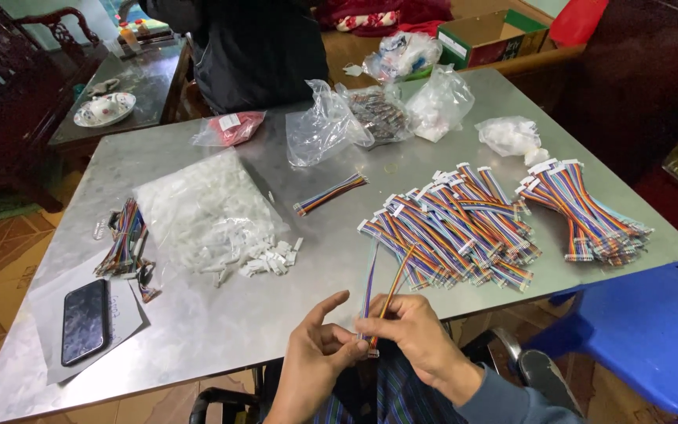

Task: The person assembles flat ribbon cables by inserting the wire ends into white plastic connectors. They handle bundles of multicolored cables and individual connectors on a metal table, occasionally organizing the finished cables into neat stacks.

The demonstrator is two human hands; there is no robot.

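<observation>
My left hand (317, 352) and my right hand (410, 334) meet at the near edge of the metal table (276, 306). Both pinch the lower end of a rainbow ribbon cable (384, 290) that stands up from my fingers, split into two strands. Just beyond it lies a big pile of finished rainbow cables with white connectors (453, 228). A second pile of the same cables (586, 212) lies to the right. One loose cable (329, 194) rests mid-table. A heap of small white plastic connectors (264, 259) spills from a clear bag (205, 208) on the left.
A black phone (85, 320) lies on a paper sheet at the near left, beside a small cable bundle (123, 239). Several plastic bags (323, 126) sit at the far side, where another person in dark clothing (256, 51) sits. A blue plastic stool (645, 330) stands at right.
</observation>
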